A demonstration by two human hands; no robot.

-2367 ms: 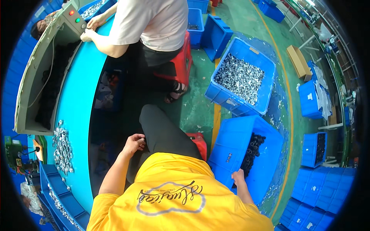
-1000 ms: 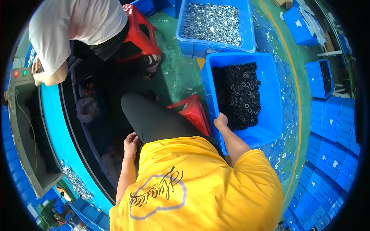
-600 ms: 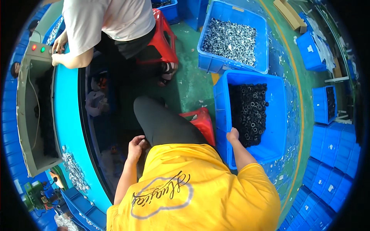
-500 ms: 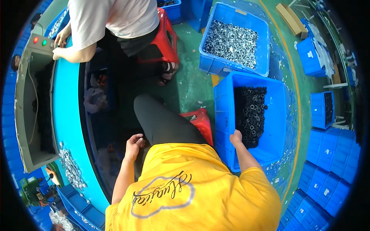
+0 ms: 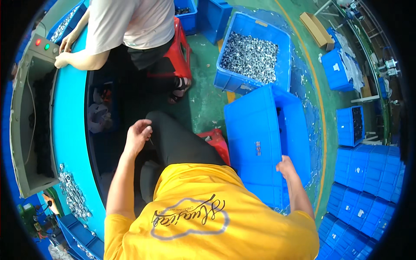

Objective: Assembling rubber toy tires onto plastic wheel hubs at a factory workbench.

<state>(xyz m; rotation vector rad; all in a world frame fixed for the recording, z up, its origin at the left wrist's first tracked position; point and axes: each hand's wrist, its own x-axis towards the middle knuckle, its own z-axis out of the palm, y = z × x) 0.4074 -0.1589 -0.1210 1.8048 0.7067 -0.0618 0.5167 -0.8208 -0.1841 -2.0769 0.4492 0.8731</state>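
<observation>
My right hand (image 5: 284,167) is closed around the near edge of a large blue plastic bin (image 5: 251,143) to my right. The bin stands tipped toward the right, so its outer side wall faces me. Black ring-shaped parts (image 5: 278,113) show only as a small patch inside; the wall hides the others. Above my thigh and close to the bench, my left hand (image 5: 139,135) is raised with its fingers curled toward the thumb. Something thin seems to stick out below those fingers, too small to name.
A blue bin (image 5: 253,82) of shiny metal rings stands just beyond the tipped one. Red stools (image 5: 219,143) are near my leg and under a co-worker (image 5: 130,26), whose hands rest at the turquoise bench (image 5: 71,130). Metal parts (image 5: 73,195) lie on it. Blue crates (image 5: 364,169) stack at right.
My right hand has tipped the blue bin rightward, hiding most of the black rings. My left hand has risen and moved left and farther away. The whole view has shifted slightly.
</observation>
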